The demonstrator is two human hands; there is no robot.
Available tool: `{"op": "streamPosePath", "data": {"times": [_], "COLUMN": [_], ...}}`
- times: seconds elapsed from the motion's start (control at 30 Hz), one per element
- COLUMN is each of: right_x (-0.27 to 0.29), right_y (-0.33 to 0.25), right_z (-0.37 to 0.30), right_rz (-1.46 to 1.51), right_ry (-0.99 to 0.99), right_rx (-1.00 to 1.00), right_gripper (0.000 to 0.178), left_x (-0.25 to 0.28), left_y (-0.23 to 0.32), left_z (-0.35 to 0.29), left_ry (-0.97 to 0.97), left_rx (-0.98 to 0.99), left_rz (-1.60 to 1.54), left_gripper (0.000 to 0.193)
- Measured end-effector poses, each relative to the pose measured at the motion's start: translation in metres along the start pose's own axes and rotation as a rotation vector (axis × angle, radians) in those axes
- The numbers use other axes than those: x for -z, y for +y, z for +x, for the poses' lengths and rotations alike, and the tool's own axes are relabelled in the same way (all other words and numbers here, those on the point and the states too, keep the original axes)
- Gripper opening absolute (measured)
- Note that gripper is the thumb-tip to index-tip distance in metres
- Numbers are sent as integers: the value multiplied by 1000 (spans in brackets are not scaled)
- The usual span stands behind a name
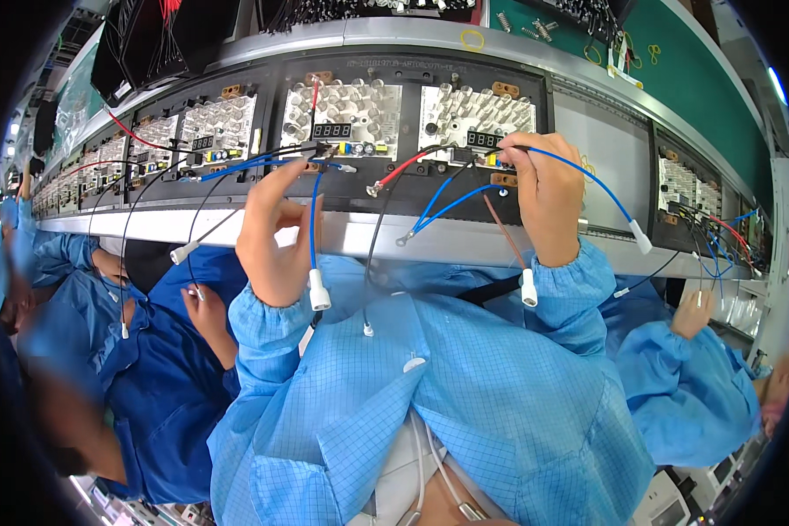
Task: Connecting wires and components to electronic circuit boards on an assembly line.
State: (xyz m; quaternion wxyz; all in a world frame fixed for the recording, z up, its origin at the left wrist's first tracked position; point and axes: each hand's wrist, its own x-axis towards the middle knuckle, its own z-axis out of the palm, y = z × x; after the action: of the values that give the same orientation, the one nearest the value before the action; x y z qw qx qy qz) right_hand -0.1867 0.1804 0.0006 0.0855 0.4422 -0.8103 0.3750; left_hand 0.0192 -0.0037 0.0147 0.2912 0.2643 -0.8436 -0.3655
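Observation:
Both my hands are raised to a row of circuit boards in a black fixture rail (412,197). My left hand (276,232) pinches a blue wire (312,219) below the middle board (342,112), which has white parts and a small digit display. That wire hangs down to a white connector (320,290). My right hand (548,197) grips another blue wire (587,175) at the lower edge of the right board (475,116). Between my hands dangle a red wire (403,167), blue wires and a brown wire with a white connector (528,287).
More boards (219,123) with red, black and blue leads run along the rail to the left. A person in a blue coat (149,368) works at my left, and another person's hand (693,314) is at my right. A green surface (693,70) lies behind the rail.

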Motion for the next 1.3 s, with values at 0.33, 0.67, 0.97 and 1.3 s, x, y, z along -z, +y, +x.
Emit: {"op": "streamPosePath", "data": {"times": [0.33, 0.67, 0.97, 1.3], "right_x": [11, 31, 39, 40], "right_y": [-2, -12, 9, 6], "right_z": [-11, -44, -90, -92], "right_rz": [-107, -15, 158, 110], "right_ry": [-64, -67, 163, 142], "right_rx": [63, -111, -241, -159], "right_gripper": [8, 36, 22, 15], "left_x": [13, 29, -3, 5], "left_y": [-25, -37, -149, -203], "left_z": [-39, -33, -162, -184], "left_ry": [67, -52, -115, 239], "left_rx": [-423, -483, 562, 891], "left_rz": [103, 88, -820, -1550], "left_gripper": [33, 30, 18, 45]}}
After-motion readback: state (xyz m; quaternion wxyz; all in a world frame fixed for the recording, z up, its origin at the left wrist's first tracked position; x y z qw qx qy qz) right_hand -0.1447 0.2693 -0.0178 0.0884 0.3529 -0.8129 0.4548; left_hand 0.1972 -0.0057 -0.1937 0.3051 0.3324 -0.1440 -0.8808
